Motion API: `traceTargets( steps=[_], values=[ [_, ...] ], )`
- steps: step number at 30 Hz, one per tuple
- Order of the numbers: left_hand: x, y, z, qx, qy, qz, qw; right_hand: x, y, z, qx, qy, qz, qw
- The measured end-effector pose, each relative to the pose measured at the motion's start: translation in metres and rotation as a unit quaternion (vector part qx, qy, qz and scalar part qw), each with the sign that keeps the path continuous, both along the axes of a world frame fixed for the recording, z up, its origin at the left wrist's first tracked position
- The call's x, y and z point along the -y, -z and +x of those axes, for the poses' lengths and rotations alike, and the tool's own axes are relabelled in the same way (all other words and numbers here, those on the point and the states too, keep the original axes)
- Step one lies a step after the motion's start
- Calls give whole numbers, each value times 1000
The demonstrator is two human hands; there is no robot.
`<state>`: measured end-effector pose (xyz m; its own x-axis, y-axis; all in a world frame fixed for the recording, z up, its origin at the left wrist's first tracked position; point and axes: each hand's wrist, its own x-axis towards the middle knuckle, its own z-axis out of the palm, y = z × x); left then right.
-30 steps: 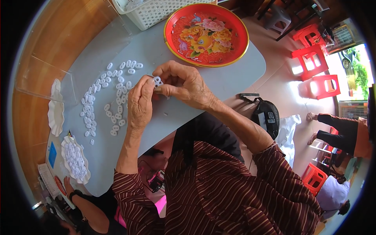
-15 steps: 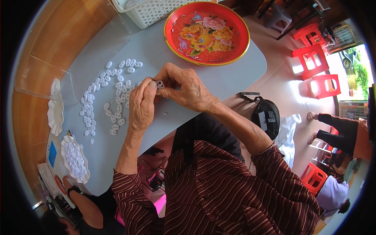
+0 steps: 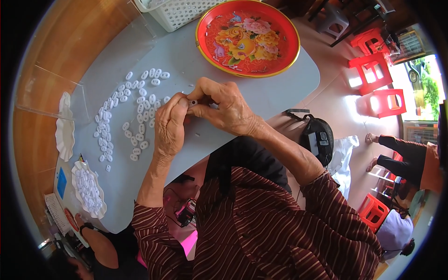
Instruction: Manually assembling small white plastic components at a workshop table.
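Observation:
Over the grey table my left hand (image 3: 169,125) and my right hand (image 3: 226,106) meet, thumbs and fingertips pinched together. Between them is a small white plastic piece (image 3: 192,102) with a dark hole showing; the fingers cover most of it. To the left lie many similar oval white two-holed pieces (image 3: 141,107), some in a curved band and others in a loose cluster that runs up to my left hand. A tiny pale pin-like bit (image 3: 197,135) rests on the table just below the hands. Beyond them stands a round red tray (image 3: 199,46) with a floral print and a few small pale bits on it.
A white perforated basket (image 3: 173,17) stands at the far edge. At left are a scalloped white dish (image 3: 102,205) heaped with white pieces, and another scalloped dish (image 3: 64,140). Another person's arm (image 3: 100,242) reaches in at lower left. Red stools (image 3: 373,72) and a black backpack (image 3: 316,137) are at right.
The white piece has turned between my fingertips, so one hole shows now instead of two. Both hands stay nearly in place, pinching. A tiny pale bit now shows above them.

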<state>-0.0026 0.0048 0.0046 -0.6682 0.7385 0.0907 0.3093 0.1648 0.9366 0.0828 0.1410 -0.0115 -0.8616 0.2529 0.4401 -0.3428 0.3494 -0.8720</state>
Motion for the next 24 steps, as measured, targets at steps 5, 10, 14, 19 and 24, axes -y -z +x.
traceTargets(
  steps=[5,10,14,19,24],
  values=[
    [4,7,-8,-25,-3,-7,1000,0,-6,-1,66,-29,-72,995],
    [3,5,-6,-37,-6,32,999,0,-3,-3,78,-20,-101,992],
    [3,11,-4,-56,-29,54,997,2,0,-4,64,-10,-180,982],
    [7,9,2,-53,-10,74,996,-42,-39,-48,-59,95,-26,993],
    [-3,17,8,-124,82,126,981,-113,-104,-116,-133,232,164,949]
  ],
)
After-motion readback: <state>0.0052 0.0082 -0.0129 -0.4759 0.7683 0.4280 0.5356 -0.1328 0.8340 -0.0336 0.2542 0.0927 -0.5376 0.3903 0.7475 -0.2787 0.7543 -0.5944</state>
